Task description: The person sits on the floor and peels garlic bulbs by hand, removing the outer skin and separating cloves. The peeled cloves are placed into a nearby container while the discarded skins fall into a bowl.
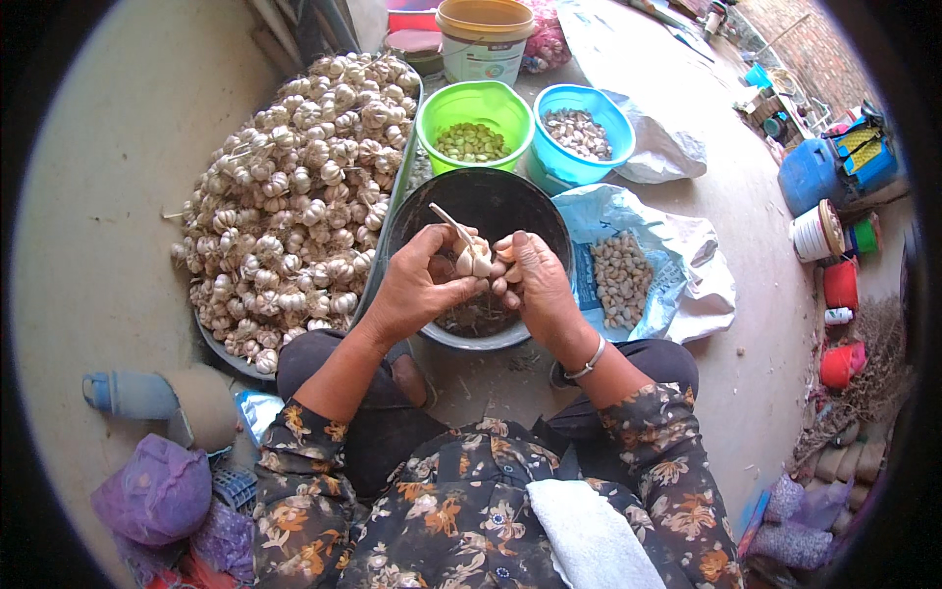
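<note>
My left hand point(423, 283) grips a partly broken garlic bulb point(473, 258) whose dry stalk points up and to the left. Close beside it, my right hand point(541, 283) has its fingers curled around loose garlic cloves point(508, 272). Both hands are above a black tub point(478, 191) with dry skins and debris inside. Behind the tub stand a green bucket point(471, 96) of cloves and a blue bucket point(567, 173) of cloves. On the right, an opened plastic sack point(677, 265) holds more cloves point(622, 276). Whole garlic bulbs point(294, 191) are heaped in a large basin point(394, 199) at left.
A large white pail point(482, 59) stands behind the buckets. Purple mesh bags point(154, 489) and a blue bottle point(132, 394) lie at lower left. Along the right side are a blue drum point(809, 177), a white pail point(813, 235) and red containers point(840, 286).
</note>
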The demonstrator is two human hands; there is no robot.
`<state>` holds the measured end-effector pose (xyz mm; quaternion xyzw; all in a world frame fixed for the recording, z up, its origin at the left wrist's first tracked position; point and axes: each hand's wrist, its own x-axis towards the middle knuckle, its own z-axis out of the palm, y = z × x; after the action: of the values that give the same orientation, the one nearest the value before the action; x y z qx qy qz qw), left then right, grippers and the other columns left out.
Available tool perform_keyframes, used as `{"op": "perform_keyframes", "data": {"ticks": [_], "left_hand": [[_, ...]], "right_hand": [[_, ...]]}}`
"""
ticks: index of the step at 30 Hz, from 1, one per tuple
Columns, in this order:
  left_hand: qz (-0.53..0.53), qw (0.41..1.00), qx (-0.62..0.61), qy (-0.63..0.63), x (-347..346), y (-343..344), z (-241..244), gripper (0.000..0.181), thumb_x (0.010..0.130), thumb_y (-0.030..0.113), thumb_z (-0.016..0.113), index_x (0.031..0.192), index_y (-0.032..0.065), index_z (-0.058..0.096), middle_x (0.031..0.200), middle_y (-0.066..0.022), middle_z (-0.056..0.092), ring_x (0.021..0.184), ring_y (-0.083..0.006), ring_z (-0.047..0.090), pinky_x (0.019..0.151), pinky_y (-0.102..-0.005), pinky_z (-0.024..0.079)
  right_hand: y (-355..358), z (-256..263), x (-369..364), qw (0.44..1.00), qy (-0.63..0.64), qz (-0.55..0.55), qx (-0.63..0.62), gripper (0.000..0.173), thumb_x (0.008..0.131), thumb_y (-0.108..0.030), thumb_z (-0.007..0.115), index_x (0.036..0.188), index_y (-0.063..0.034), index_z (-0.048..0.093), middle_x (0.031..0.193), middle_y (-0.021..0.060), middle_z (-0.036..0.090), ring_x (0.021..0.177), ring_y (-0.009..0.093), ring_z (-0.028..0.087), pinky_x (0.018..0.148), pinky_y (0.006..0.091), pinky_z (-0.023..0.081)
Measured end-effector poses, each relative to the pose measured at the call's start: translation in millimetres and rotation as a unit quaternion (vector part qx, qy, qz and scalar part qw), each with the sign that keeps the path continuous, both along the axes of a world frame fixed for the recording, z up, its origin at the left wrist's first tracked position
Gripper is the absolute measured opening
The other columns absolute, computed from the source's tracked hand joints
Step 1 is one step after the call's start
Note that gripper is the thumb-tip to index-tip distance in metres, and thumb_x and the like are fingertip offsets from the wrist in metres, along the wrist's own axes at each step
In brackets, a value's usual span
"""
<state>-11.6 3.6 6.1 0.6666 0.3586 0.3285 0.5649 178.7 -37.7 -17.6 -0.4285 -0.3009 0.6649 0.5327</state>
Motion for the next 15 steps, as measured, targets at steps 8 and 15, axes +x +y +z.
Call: {"op": "perform_keyframes", "data": {"ticks": [8, 15], "left_hand": [[0.053, 0.968, 0.2, 0.142, 2.5, -1.1, -2.3, 0.046, 0.08, 0.006, 0.079, 0.12, 0.0015, 0.057, 0.104, -0.0056, 0.061, 0.088, -0.0114, 0.066, 0.075, -0.0265, 0.055], [-0.006, 1.0, 0.017, -0.015, 1.0, -1.3, -1.2, 0.042, 0.088, -0.002, 0.069, 0.126, 0.0022, 0.05, 0.112, -0.0061, 0.063, 0.101, -0.0137, 0.066, 0.089, -0.03, 0.055]], "right_hand": [[-4.7, 8.9, -0.1, 0.995, -0.073, 0.072, 0.008, 0.03, 0.096, -0.033, 0.066, 0.108, -0.0089, 0.054, 0.085, -0.001, 0.063, 0.067, 0.003, 0.059, 0.048, 0.0143, 0.039], [-2.3, 15.5, 1.2, 0.998, -0.036, 0.051, 0.029, 0.027, 0.098, -0.032, 0.064, 0.109, -0.0097, 0.055, 0.088, -0.0013, 0.064, 0.071, 0.004, 0.061, 0.052, 0.0154, 0.042]]}}
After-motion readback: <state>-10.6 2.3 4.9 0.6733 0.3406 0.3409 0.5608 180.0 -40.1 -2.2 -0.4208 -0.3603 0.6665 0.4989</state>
